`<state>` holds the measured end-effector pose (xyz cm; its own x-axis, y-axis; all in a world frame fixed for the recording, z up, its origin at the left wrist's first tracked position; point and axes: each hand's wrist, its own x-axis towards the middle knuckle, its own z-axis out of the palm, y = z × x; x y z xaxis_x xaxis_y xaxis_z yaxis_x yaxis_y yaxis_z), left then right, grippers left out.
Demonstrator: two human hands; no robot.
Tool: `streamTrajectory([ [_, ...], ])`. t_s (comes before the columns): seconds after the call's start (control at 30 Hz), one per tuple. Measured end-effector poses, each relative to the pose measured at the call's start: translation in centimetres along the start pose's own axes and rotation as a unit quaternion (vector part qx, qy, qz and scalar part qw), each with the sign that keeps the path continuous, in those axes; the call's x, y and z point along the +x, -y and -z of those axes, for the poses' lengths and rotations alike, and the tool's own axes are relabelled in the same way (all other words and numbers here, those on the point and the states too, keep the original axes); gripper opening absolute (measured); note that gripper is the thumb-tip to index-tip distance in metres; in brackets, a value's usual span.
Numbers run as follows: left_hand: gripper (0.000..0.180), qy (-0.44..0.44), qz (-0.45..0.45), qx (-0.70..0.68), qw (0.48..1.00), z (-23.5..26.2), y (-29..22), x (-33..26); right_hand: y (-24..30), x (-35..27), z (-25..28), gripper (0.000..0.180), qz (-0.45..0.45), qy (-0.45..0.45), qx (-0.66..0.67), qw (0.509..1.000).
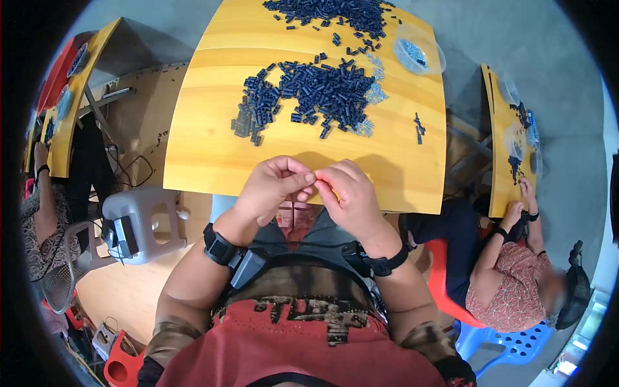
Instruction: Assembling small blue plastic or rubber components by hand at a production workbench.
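Observation:
My left hand (274,187) and my right hand (348,193) meet fingertip to fingertip over the near edge of a yellow wooden table (206,155). Their fingers are pinched together on something very small that I cannot make out. Both wrists carry black bands. A large heap of small dark blue-black pieces (316,90) lies on the table beyond my hands, with thin silvery metal bits (374,93) along its right side. A second heap of dark pieces (335,13) sits at the far edge.
A clear bowl (419,57) holding small parts stands at the table's far right, and a few dark pieces (419,128) lie apart nearby. A grey plastic stool (138,219) stands to my left. Other people sit working at yellow tables on the right (509,284) and left (45,213).

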<state>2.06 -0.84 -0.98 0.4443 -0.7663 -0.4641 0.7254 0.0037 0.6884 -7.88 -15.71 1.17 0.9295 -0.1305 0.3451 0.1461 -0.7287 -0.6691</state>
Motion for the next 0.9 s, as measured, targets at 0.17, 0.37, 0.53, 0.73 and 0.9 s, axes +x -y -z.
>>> streamTrajectory([
  [0.17,0.006,0.028,-0.02,-0.096,0.995,-0.1,0.5,-0.5,0.1,-0.3,-0.2,0.015,-0.14,-0.057,0.199,0.968],
  [0.37,0.007,0.04,-0.029,-0.137,0.989,0.3,1.0,-0.7,0.1,-1.0,-0.1,0.013,-0.159,-0.048,0.237,0.957],
  [0.53,0.009,0.038,-0.026,-0.136,0.99,0.4,1.4,-1.2,0.6,-1.1,-0.4,0.012,-0.153,-0.068,0.241,0.956],
  [0.73,0.018,0.022,0.019,-0.092,0.995,-0.3,1.2,-1.6,0.9,-1.0,-0.3,0.009,-0.112,-0.059,0.135,0.983],
  [0.9,0.015,0.006,0.004,-0.049,0.999,0.0,1.8,-1.6,1.3,-0.7,-0.5,0.006,-0.073,-0.028,0.068,0.995],
])
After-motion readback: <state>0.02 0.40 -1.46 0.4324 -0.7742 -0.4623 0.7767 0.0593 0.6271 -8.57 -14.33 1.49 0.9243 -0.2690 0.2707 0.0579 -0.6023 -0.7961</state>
